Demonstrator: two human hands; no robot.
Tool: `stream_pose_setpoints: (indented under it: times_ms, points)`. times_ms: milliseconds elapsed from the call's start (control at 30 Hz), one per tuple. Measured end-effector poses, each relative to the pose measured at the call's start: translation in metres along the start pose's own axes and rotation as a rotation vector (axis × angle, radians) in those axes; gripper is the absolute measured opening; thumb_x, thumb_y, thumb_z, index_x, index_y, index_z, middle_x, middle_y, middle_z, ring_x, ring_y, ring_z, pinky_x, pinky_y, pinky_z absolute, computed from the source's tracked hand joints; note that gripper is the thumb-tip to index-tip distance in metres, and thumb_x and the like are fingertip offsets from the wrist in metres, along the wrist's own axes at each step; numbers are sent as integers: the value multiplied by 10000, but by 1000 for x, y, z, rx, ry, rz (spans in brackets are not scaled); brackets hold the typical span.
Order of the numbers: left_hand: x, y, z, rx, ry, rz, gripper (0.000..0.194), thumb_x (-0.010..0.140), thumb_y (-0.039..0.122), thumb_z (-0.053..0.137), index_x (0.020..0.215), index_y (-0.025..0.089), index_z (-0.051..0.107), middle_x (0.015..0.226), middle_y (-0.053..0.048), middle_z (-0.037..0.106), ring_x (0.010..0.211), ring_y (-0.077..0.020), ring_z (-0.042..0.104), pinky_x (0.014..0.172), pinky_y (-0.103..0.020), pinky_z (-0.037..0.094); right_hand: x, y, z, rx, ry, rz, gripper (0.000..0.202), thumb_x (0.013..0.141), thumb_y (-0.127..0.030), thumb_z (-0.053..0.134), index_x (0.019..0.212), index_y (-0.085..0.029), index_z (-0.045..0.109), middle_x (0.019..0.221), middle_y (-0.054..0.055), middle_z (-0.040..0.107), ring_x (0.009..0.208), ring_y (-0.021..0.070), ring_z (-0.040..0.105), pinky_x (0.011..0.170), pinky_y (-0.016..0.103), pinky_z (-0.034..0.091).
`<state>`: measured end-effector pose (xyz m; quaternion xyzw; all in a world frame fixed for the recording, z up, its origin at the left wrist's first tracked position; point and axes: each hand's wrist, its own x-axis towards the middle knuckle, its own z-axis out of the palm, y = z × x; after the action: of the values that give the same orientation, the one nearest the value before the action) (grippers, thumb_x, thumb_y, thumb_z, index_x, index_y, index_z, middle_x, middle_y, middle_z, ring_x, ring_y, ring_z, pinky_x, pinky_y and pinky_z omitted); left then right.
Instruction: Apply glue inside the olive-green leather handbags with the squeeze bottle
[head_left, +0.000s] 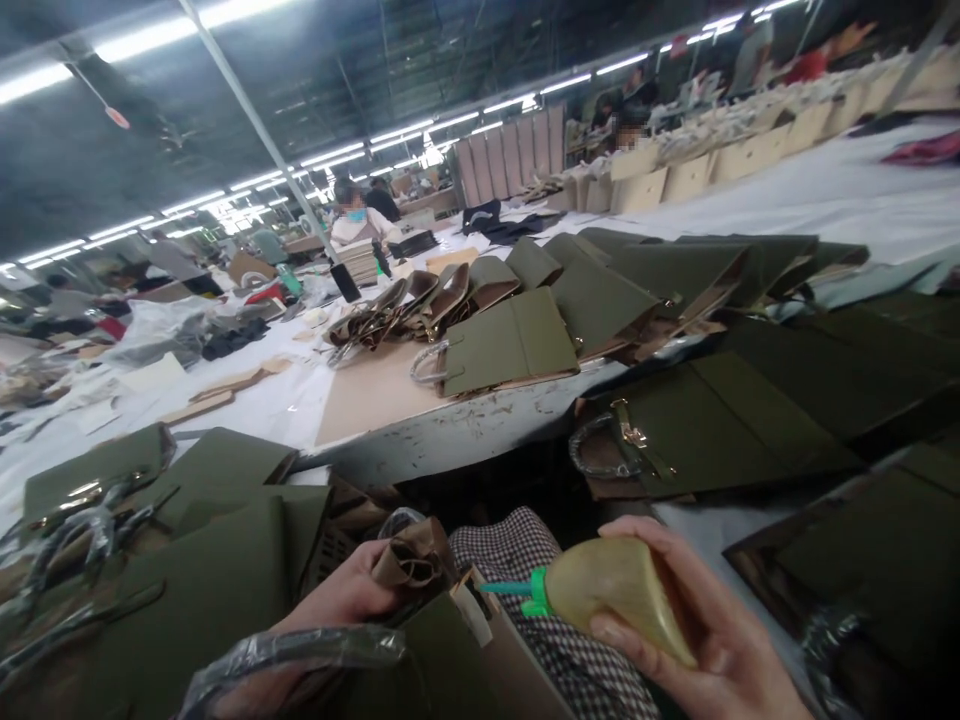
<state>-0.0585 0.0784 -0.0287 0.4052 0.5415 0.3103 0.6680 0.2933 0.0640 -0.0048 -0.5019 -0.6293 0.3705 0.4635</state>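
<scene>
My right hand (690, 610) is wrapped round a yellowish squeeze bottle (619, 590) with a green cap and a thin green nozzle. The nozzle tip points left, at the edge of an olive-green handbag (442, 655) on my lap, beside a small pale strip (474, 612). My left hand (360, 590) grips a folded brown lining (412, 560) at the top of this bag. A plastic-wrapped handle (300, 655) crosses in front of my left forearm. Whether the tip touches the bag, I cannot tell.
Several olive-green bags lie at the left (210, 560) and right (712, 430). Another green bag (510, 345) rests on the worktable (375, 400) ahead, near more bags. Farther off, a person (360, 225) sits by stacked pieces. Beige bags (686, 185) line the back right.
</scene>
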Motion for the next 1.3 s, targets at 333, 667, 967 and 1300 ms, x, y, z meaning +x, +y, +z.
stream_pose_setpoints:
  times_ms: [333, 667, 967, 1300]
  points:
    - [1, 22, 12, -9, -177, 5, 192, 741, 98, 828, 926, 143, 852, 842, -28, 814, 844, -209, 739, 866, -275, 554, 19, -1, -3, -130, -33, -139, 383, 883, -443, 831, 1192, -307, 652, 1100, 26, 749, 909, 246, 747, 792, 315, 639]
    - [2, 33, 25, -4, -113, -49, 466, 613, 26, 677, 1037, 125, 845, 989, -37, 845, 881, -199, 749, 828, -238, 533, 23, -5, -16, -182, -71, -46, 398, 870, -528, 816, 1149, -279, 681, 1084, 47, 757, 892, 265, 737, 831, 370, 632]
    - [5, 26, 24, 66, -148, -68, 468, 636, 70, 679, 1083, 99, 815, 1019, -55, 835, 925, -238, 739, 853, -279, 524, 20, 2, -21, -175, -44, -58, 386, 875, -510, 815, 1161, -296, 669, 1065, 41, 741, 878, 271, 728, 787, 365, 625]
    - [3, 29, 24, 56, -138, -101, 462, 622, 114, 708, 1071, 113, 815, 1035, -38, 845, 926, -236, 751, 859, -274, 535, 20, 9, -25, -370, -175, -299, 390, 961, -534, 726, 1261, -329, 585, 1053, 25, 743, 780, 214, 771, 636, 255, 658]
